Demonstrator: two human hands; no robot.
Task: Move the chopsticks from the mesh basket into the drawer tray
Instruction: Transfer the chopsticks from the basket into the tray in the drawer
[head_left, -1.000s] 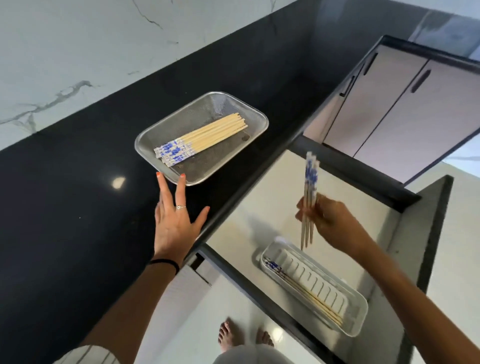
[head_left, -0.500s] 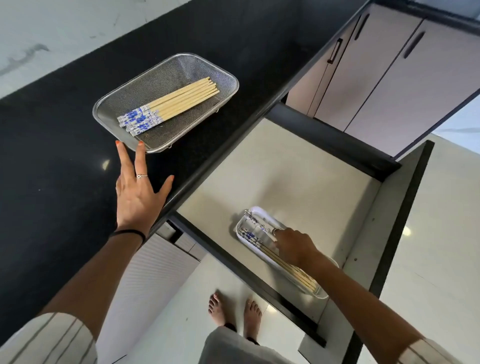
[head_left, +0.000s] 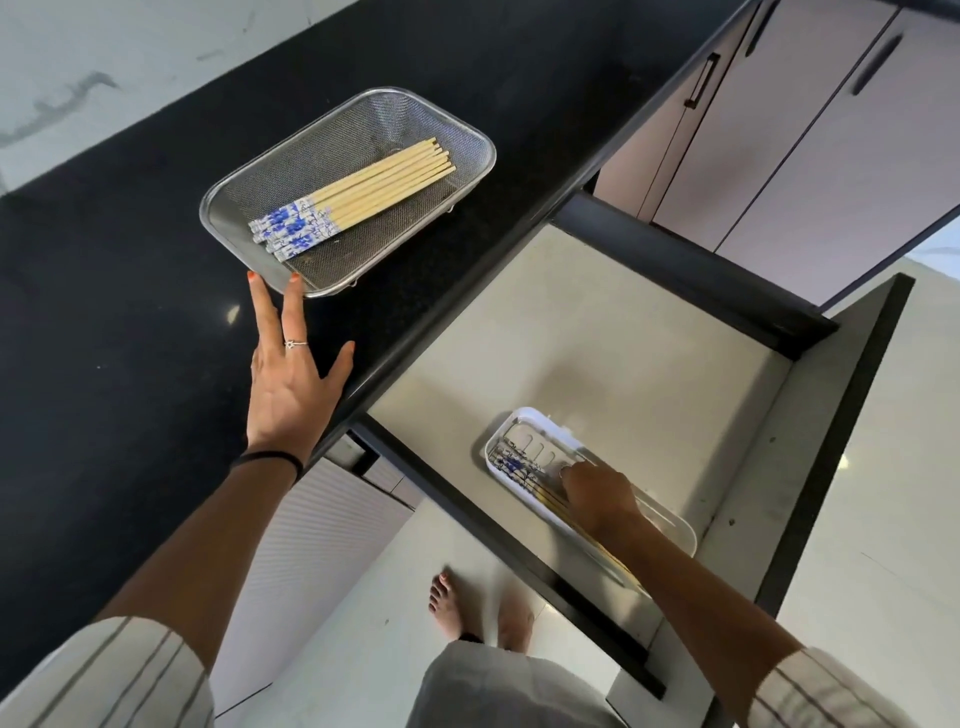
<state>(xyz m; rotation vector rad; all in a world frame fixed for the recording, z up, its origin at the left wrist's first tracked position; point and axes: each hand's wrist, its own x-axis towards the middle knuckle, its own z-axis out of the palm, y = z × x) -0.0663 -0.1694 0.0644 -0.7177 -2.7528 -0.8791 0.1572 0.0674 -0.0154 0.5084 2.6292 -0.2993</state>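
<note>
Our right hand (head_left: 597, 493) rests in the white slotted plastic drawer tray (head_left: 670, 525), its grip unclear, settling chopsticks there; our open left hand (head_left: 291, 384) steadies the steel mesh basket (head_left: 470, 135), where bamboo blue-patterned chopsticks (head_left: 363, 195) remain on the black bench (head_left: 130, 260).

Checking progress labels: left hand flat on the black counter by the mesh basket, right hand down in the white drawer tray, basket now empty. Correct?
Not quite: the mesh basket is not empty. The head view shows a bundle of chopsticks lying in it. The rest holds: left hand flat on the black counter by the basket, right hand in the white drawer tray.
</note>
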